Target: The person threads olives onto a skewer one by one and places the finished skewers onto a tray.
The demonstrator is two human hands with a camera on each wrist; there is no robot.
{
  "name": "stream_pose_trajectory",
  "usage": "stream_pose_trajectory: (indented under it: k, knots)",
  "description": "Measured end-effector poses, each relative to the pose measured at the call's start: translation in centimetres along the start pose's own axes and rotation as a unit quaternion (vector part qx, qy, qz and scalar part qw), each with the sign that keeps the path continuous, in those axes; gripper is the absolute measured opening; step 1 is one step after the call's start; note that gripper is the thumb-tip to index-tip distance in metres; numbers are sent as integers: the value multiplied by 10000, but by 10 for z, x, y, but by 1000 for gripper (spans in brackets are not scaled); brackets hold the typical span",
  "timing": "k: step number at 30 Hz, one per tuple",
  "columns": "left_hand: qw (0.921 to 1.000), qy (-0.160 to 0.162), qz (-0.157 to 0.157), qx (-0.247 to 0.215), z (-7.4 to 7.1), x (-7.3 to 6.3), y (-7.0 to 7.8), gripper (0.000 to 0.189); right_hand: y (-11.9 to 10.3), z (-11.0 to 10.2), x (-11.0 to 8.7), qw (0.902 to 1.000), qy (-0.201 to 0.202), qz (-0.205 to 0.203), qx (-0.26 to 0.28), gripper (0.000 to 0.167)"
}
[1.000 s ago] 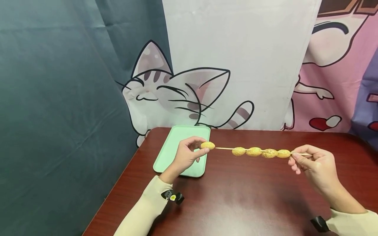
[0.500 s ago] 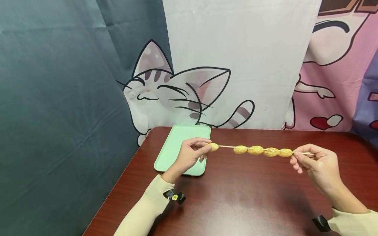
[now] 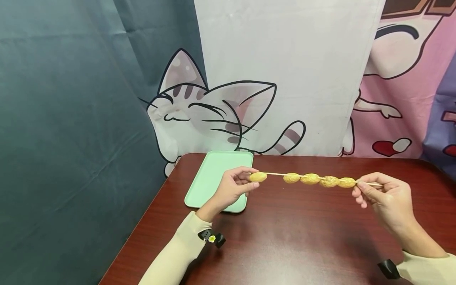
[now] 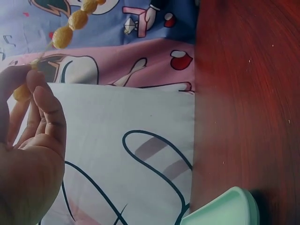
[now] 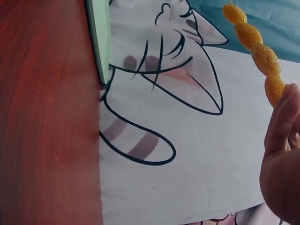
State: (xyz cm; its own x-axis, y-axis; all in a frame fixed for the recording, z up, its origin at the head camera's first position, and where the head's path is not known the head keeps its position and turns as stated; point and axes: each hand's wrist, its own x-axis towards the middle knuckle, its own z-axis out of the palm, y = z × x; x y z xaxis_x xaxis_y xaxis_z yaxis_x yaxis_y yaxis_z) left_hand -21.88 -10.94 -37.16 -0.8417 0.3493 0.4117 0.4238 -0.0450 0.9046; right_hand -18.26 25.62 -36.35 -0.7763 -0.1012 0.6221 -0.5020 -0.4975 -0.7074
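Note:
In the head view my right hand (image 3: 386, 198) pinches the right end of a thin wooden skewer (image 3: 276, 173), held nearly level above the table. Several yellow, rough-skinned oval balls (image 3: 310, 179) are threaded along its right part, the last one right at my fingertips. At the skewer's left end my left hand (image 3: 233, 186) holds another yellow oval ball (image 3: 258, 177) between fingers and thumb. A bare stretch of skewer separates this ball from the row. The right wrist view shows the threaded balls (image 5: 266, 59) rising from my right fingertips; the skewer's tip is hidden.
A pale green tray (image 3: 204, 186) lies at the back left of the dark red wooden table (image 3: 295, 237), behind my left hand. A cartoon cat curtain (image 3: 313, 79) hangs along the table's back edge, and a dark teal curtain (image 3: 71, 138) on the left.
The left hand has moved a little right, bringing its ball from a gap before the skewer's end onto that end. The right hand has shifted slightly right and keeps its pinch.

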Motion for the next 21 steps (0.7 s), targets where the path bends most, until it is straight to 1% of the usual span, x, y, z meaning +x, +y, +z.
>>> stream_pose_trajectory:
  k: [4, 9, 17, 21]
  knots:
    - [9999, 66, 111, -71, -1, 0, -3, 30, -1, -3, 0, 9998, 8, 7, 199, 31]
    - [9993, 69, 264, -251, -1, 0, -4, 29, -2, -5, -1, 9998, -41, 38, 210, 32]
    - [9971, 342, 179, -659, 1, 2, -1, 36, -2, -6, -1, 9996, -36, 61, 270, 33]
    - [9968, 352, 228, -677, 0, 2, -1, 30, -1, -6, -1, 9996, -75, 57, 272, 33]
